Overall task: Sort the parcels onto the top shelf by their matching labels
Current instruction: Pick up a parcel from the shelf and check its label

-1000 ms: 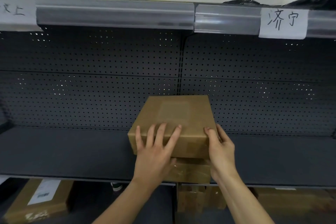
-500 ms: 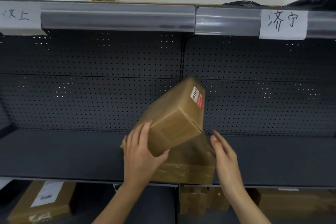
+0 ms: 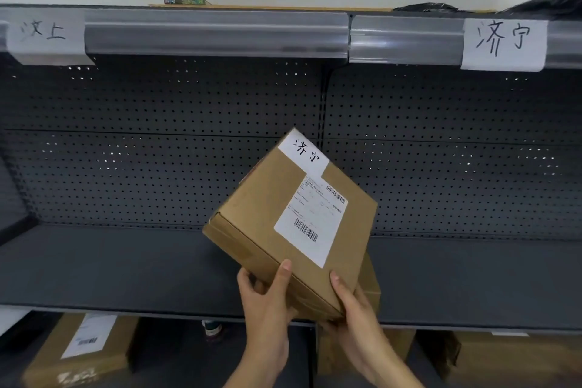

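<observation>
A brown cardboard parcel [image 3: 267,214] is tilted up in front of me, showing a white shipping label and a handwritten tag reading 济宁. My left hand [image 3: 267,302] grips its near left edge and my right hand [image 3: 356,309] holds its near right corner. Under it a second brown parcel [image 3: 371,290] lies on the dark middle shelf [image 3: 126,268], mostly hidden. On the top shelf's rail a paper sign 济宁 [image 3: 503,44] hangs at the right and a sign 汶上 [image 3: 45,33] at the left.
Black bags [image 3: 541,1] lie on the top shelf above the right sign, and a thin flat item [image 3: 185,1] sits near the middle. Below the middle shelf stand more cardboard boxes, one labelled box [image 3: 82,353] at the left, others [image 3: 504,359] at the right.
The parcel was flat on the lower one, then lifted and turned over. Its labelled face now points at me, and both hands have shifted to its near edge.
</observation>
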